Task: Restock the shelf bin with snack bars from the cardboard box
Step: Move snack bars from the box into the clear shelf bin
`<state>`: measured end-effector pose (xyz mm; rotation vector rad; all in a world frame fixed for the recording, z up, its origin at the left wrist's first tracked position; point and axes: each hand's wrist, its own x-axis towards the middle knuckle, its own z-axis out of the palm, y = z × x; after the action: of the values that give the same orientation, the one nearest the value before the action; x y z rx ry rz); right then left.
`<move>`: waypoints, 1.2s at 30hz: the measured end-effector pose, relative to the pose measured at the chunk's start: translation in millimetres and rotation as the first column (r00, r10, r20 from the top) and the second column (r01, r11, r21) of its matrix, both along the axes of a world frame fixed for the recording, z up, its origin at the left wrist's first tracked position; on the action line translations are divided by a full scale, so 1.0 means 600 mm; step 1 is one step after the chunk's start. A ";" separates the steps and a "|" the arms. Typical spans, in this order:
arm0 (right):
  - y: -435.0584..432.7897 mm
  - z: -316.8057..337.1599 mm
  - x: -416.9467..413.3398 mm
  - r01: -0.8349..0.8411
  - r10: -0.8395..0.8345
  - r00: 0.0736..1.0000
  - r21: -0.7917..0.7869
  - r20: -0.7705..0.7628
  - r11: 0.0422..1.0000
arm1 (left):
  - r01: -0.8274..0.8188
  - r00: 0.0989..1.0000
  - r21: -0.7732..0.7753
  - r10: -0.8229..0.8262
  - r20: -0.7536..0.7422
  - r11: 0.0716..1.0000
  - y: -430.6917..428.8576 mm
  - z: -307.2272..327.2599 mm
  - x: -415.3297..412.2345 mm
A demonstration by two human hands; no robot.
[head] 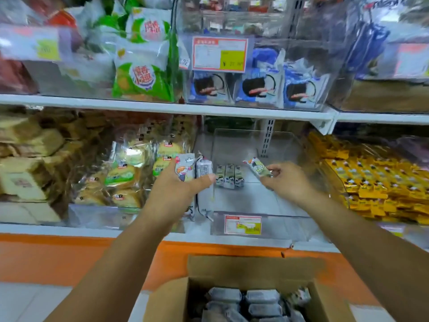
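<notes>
Clear plastic shelf bin (285, 225): right hand (287, 182) pinches a green-white wrapped snack bar (257, 168) just right of the upright row (229, 177), left hand (176, 189) grips spare bars (193, 169).

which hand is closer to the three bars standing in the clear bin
Left. The left hand is just left of the three bars, thumb nearly touching; the right hand is farther right.

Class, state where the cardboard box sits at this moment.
In the head view, the cardboard box sits open at the bottom centre, below the clear bin and in front of the orange shelf base, with snack bars inside.
</notes>
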<state>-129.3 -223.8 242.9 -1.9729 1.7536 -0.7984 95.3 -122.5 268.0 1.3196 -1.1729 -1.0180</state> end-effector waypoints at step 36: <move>0.143 0.007 0.012 -0.440 0.347 0.780 0.063 0.521 0.896 | 0.210 0.940 0.062 -0.185 -0.286 0.976 -0.024 0.002 -0.060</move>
<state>-122.1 -137.9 247.3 -1.7201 1.0215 -0.8624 59.4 -136.9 269.4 1.0979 -1.0664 -1.3712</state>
